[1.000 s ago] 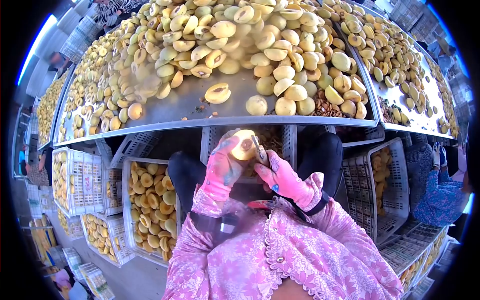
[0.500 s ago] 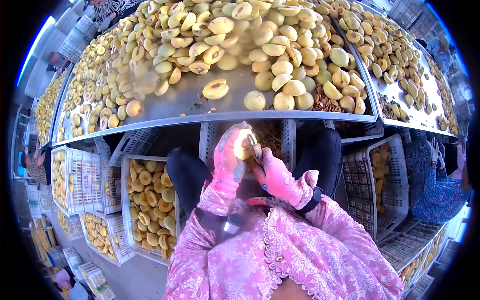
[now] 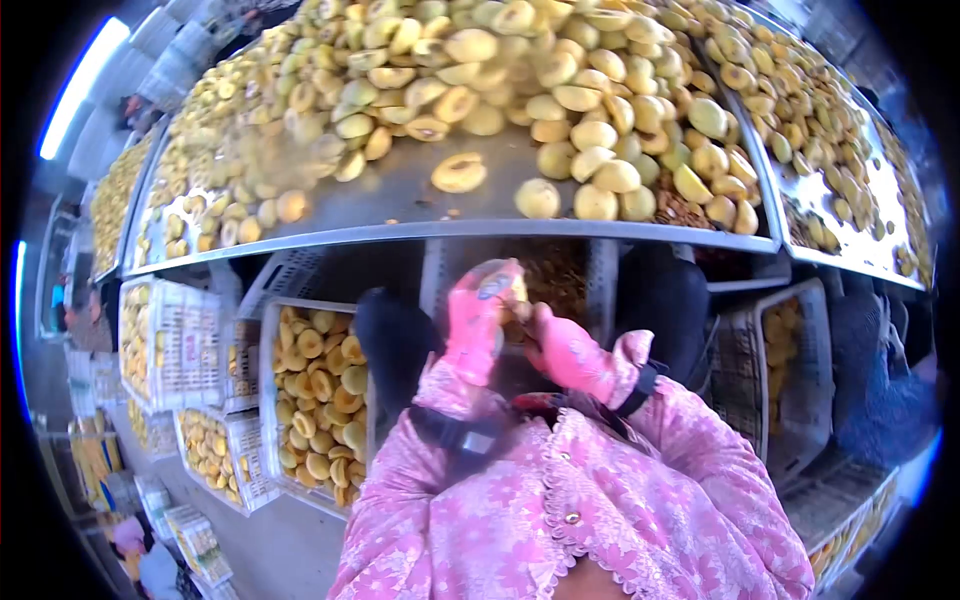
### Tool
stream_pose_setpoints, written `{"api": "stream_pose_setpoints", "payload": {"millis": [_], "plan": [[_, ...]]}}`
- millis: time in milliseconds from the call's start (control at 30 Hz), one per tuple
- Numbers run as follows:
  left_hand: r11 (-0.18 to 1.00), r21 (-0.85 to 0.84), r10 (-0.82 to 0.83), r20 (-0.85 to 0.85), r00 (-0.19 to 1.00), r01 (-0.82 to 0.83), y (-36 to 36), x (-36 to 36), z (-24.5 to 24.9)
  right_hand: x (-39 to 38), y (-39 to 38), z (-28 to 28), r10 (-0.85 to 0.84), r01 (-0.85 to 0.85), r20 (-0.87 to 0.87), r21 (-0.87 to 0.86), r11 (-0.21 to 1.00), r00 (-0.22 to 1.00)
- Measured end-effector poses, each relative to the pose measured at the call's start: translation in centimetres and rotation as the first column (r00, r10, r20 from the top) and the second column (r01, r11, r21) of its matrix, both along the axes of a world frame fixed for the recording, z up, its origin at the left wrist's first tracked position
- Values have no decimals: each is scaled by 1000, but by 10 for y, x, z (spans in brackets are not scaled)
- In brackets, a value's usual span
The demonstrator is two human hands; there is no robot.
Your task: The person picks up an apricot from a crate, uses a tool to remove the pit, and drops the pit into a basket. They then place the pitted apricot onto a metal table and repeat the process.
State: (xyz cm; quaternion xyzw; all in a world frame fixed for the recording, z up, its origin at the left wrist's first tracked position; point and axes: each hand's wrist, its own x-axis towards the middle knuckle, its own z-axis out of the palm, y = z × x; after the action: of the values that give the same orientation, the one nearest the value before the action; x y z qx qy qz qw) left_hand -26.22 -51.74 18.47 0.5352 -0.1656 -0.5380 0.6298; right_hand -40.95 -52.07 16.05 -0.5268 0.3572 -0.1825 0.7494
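My left hand [image 3: 483,312], in a pink patterned glove, is wrapped round a yellow fruit half [image 3: 514,318] that is mostly hidden and blurred. Close against it on the right, my right hand [image 3: 570,352], gloved in pink too, has its fingers pinched at the fruit; whatever tool is in them is too blurred to make out. Both hands are above a crate [image 3: 600,285] with brown bits inside, just below the metal table's front edge [image 3: 450,228]. A single fruit half [image 3: 459,172] lies on the bare metal beyond, in front of a large heap of fruit halves [image 3: 400,75].
A crate of fruit halves [image 3: 322,400] stands left of my legs, with more filled crates [image 3: 185,345] farther left. At right is a tilted crate [image 3: 815,370] holding fruit. A person in blue [image 3: 885,410] sits at the far right.
The view has shifted, so the table and crates appear farther right. The pale fruit and metal tool, clearly visible between my hands before, are now mostly hidden and blurred.
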Motion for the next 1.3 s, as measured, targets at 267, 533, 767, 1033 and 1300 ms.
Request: {"api": "stream_pose_setpoints", "payload": {"millis": [267,533,767,1033,1300], "plan": [[999,-39,-9,-350,937,-5,-2,8,-3,11,-21,66,221,-243,102,459,854,970],[991,-120,-4,-484,875,-61,-6,0,-1,4,-11,53,17,-224,321,621,751,947],[837,-329,382,-222,897,-438,57,113,21,6,-25,52,47,-60,41,399,915,998],[496,-288,679,717,159,-819,271,266,-41,26,-14,32,168,-95,-148,406,909,975],[471,684,-592,713,375,-557,368,238,-152,36,-10,30,235,-117,-276,383,916,932]]}}
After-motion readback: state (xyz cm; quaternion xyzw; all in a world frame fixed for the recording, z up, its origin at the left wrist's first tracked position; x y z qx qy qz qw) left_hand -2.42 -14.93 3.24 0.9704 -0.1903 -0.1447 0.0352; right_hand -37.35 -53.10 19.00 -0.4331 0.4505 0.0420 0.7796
